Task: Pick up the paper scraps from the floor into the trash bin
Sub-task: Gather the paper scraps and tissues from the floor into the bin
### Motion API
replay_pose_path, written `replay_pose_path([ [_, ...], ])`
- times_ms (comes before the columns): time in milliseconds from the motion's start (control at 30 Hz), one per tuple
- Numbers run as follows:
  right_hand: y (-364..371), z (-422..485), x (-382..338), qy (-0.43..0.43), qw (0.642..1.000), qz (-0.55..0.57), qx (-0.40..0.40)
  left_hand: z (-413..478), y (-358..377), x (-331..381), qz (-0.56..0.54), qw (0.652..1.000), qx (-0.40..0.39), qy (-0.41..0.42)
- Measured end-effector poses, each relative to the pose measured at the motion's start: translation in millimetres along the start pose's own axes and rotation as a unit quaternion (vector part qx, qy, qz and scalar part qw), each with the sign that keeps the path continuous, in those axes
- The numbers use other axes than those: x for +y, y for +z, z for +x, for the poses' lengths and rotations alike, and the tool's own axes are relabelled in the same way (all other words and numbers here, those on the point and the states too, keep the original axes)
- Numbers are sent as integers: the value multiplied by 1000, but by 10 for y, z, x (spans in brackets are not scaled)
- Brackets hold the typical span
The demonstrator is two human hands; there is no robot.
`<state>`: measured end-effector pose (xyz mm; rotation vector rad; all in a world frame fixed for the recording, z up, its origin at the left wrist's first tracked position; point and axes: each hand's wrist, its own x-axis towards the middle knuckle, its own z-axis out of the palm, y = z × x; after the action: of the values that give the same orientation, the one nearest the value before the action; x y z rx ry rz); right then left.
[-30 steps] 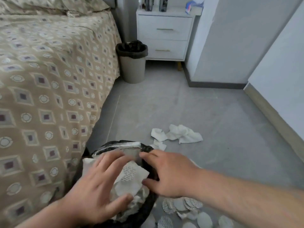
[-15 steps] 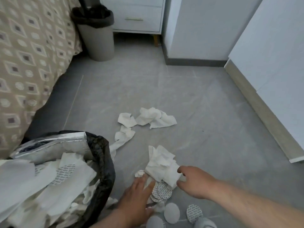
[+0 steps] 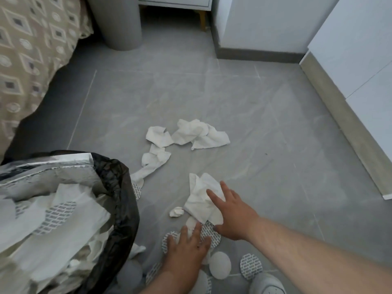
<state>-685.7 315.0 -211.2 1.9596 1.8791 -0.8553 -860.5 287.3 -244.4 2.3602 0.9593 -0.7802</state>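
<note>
A bed (image 3: 31, 49) with a beige patterned cover fills the upper left corner, and its edge hangs over a dark strip of floor. Behind it stands a second grey bin (image 3: 118, 24), beside the leg of a white cabinet (image 3: 176, 2). A white wall (image 3: 265, 24) with a dark skirting closes the back, and white panels (image 3: 360, 60) run along the right side.

The trash bin (image 3: 125, 198) with a black liner stands at the lower left, very near the camera, already full of white paper and a piece of silver foil (image 3: 48, 168). It blocks the left part of the floor. A white shoe (image 3: 267, 283) shows at the bottom edge.

The grey floor (image 3: 275, 134) is open in the middle and toward the right, up to the skirting.

The paper scraps are white and crumpled. One group (image 3: 191, 135) lies in the middle of the floor, and a twisted strip (image 3: 152, 162) goes from it toward the bin. A bigger crumpled sheet (image 3: 201, 198) lies nearer, with a small ball (image 3: 176, 211) just beside it. Round discs (image 3: 251, 266), some printed with a grey brick pattern, lie around the hands.

The right hand (image 3: 233, 215) lies on the crumpled sheet with fingers spread, grip apart. The left hand (image 3: 187, 249) lies flat over the discs with fingers spread, its tips touching the lower edge of the sheet, not closed on anything.
</note>
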Motion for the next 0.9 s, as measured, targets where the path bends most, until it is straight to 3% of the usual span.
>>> replay_pose_path([
  [67,38,120,-40,-10,999,-15,-42,-20,16,15,13,1000,6,-1],
  [133,97,186,-81,-14,996,-48,-73,-32,62,9,15,996,83,2],
  [233,153,190,-117,-22,995,-86,-48,-14,221,-41,11,997,70,-27],
  [433,189,152,6,-21,1000,-9,-13,-20,189,-41,10,994,109,-7],
  [567,133,155,65,-14,997,77,11,-142,-24,-62,-105,976,190,-7],
  [667,-88,38,87,-11,991,125,46,-155,-105,-73,-246,943,223,-37],
  [800,-576,-228,45,3,985,146,87,-300,-471,-15,-471,839,270,-44],
  [900,-939,-434,16,14,975,191,111,-526,-812,-28,-534,803,259,-61],
])
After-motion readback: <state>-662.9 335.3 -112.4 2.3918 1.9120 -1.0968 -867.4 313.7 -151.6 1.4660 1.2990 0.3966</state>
